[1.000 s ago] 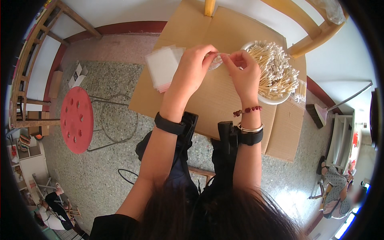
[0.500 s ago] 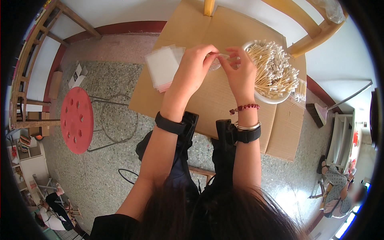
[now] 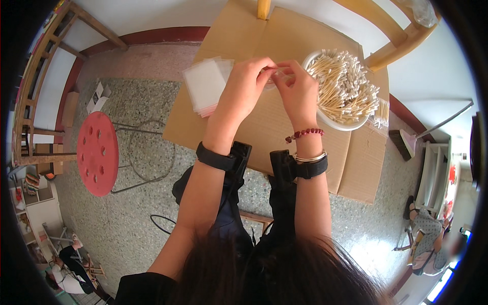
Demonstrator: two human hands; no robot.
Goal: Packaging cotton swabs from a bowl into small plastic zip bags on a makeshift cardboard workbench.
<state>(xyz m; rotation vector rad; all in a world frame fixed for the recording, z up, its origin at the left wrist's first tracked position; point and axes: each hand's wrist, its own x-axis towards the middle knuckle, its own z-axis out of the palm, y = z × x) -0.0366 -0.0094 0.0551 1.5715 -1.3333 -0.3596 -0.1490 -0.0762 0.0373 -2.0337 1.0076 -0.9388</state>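
Note:
My left hand (image 3: 247,84) pinches the edge of a small clear plastic bag (image 3: 270,83) above the cardboard. My right hand (image 3: 299,86) meets it from the other side, thumb and fingers closed at the same bag's edge. Most of the bag is hidden behind my fingers. Left of my hands lies a stack of flat clear bags (image 3: 206,84) with pinkish edges. A round white bowl (image 3: 339,125) heaped with cotton swabs (image 3: 345,86) sits just right of my right hand. A small packed bag of swabs (image 3: 381,113) lies beyond the bowl's right side.
Flattened cardboard (image 3: 284,129) covers the work surface. A wooden chair back (image 3: 399,43) rises at the far right. On the left stands a red round stool (image 3: 98,153) with holes. A broom (image 3: 403,145) leans at the right, and two other people sit farther off at the lower corners.
My right hand has moved slightly left, toward my left hand, and its fingers have closed in at the bag. My left hand stays nearly where it was.

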